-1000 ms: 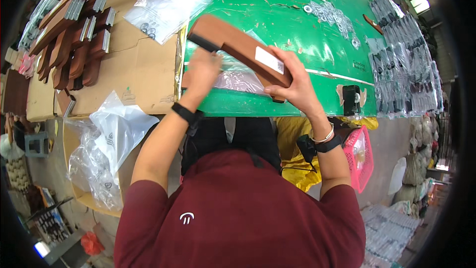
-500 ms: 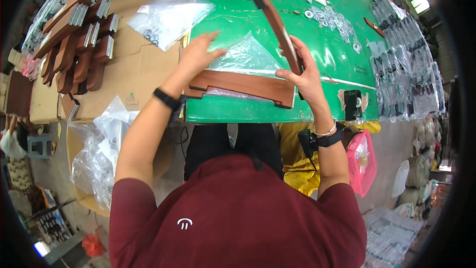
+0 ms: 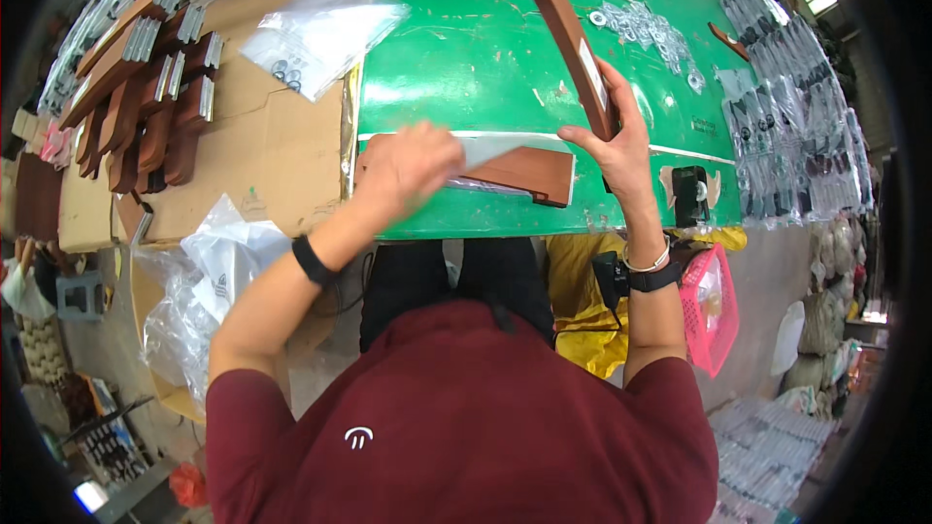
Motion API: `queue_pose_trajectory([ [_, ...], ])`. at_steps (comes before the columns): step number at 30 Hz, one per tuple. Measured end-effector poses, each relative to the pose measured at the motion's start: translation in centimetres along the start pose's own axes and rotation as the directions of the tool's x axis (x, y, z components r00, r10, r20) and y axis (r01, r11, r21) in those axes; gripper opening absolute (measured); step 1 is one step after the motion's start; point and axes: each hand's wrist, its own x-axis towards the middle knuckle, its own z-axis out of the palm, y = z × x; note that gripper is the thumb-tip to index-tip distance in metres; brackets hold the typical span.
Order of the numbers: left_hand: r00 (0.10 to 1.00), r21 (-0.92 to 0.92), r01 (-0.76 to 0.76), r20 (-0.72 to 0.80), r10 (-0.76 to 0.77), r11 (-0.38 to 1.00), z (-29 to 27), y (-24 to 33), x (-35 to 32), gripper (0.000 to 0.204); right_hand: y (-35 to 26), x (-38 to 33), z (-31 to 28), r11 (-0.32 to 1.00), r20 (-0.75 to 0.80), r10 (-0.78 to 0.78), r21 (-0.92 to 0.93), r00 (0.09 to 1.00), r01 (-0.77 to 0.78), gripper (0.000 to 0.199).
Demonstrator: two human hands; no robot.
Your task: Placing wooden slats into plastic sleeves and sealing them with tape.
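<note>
My right hand (image 3: pixel 614 146) grips the near end of a long brown wooden strip (image 3: pixel 558 24) that stands on edge and runs away across the green table (image 3: pixel 466 58). A second brown strip (image 3: pixel 515 173) lies flat along the table's near edge. My left hand (image 3: pixel 403 170) pinches a clear plastic sleeve (image 3: pixel 495 147) lying over that flat strip. Both wrists carry dark bands.
Left of the table, a cardboard surface (image 3: pixel 282 155) holds rows of brown strips with metal ends (image 3: pixel 146 87) and a clear bag of small rings (image 3: pixel 316 34). Metal washers (image 3: pixel 646 24) lie at the table's back right. Packed parts (image 3: pixel 801 126) line the right. A pink basket (image 3: pixel 714 306) hangs below.
One strip was put down flat at the near edge. My right hand swung the other strip upright and away. My left hand closed on the plastic sleeve.
</note>
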Motion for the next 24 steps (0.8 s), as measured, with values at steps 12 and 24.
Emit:
queue_pose_trajectory([
  [12,0.987,-0.041,0.157,-0.031,-0.158,0.987,3.2,5.3,-8.6,0.015,3.4,-4.3,7.2,0.687,0.480,-0.143,-0.581,0.865,0.436,0.093],
  [24,0.841,-0.190,0.399,-0.313,-0.441,0.897,-1.3,0.8,-9.0,0.012,4.6,-1.4,4.9,0.736,0.382,-0.079,-0.601,0.921,0.312,0.088],
])
